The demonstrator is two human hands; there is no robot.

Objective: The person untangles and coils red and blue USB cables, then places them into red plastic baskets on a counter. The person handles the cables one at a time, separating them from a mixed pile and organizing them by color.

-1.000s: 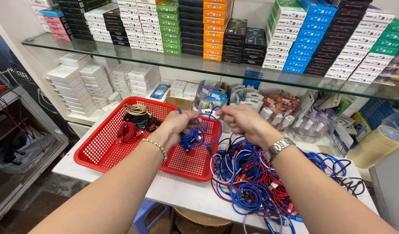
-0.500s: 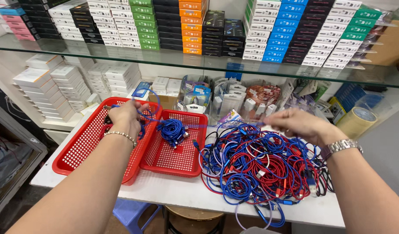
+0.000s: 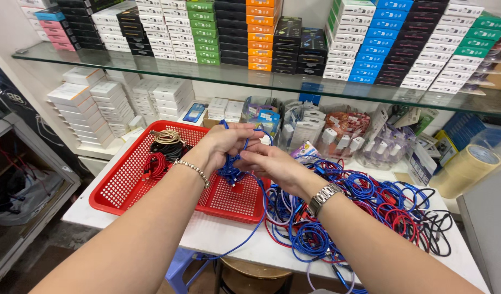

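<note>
My left hand point(image 3: 222, 146) and my right hand point(image 3: 272, 166) meet above the red mesh basket point(image 3: 122, 188), both gripping one blue cable point(image 3: 245, 142). The cable loops over my fingers and its free end trails down over the table's front edge. Under my hands a small bundle of coiled blue cables point(image 3: 231, 175) lies in the basket. A big tangled heap of blue, red and black cables point(image 3: 364, 207) sits on the white table point(image 3: 228, 239) under my right forearm. I wear a bead bracelet on the left wrist and a metal watch on the right.
Coiled gold, black and red cables point(image 3: 162, 149) lie in the basket's far left. Bagged chargers and accessories point(image 3: 343, 136) line the back. A tape roll point(image 3: 468, 169) stands at right. A glass shelf point(image 3: 261, 81) carries stacked coloured boxes; white boxes point(image 3: 87, 106) pile at left.
My hands were apart half a second ago, the left over the basket and the right on the cable heap. They have come together above the basket, holding a blue cable.
</note>
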